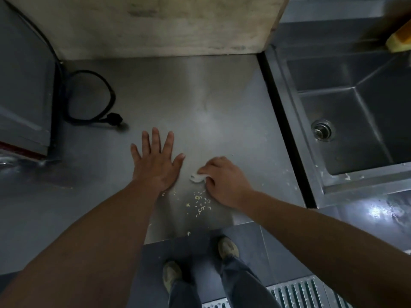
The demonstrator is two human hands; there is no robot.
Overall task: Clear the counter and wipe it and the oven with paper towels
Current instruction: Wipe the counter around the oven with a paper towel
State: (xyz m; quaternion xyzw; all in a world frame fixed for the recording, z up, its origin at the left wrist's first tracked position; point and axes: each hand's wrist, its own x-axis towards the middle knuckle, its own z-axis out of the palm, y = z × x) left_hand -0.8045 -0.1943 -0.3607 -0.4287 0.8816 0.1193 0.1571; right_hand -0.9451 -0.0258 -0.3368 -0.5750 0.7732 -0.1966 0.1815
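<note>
The left hand lies flat, fingers spread, likely bracing on the grey steel desk. The right hand pinches a small crumpled white paper towel (crumbs at its six o'clock), probably gathering them.

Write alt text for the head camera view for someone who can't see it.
A right hand presses a small wad of paper towel onto a steel counter beside scattered crumbs, while the left hand lies flat alongside. A sink sits to the right.
</note>
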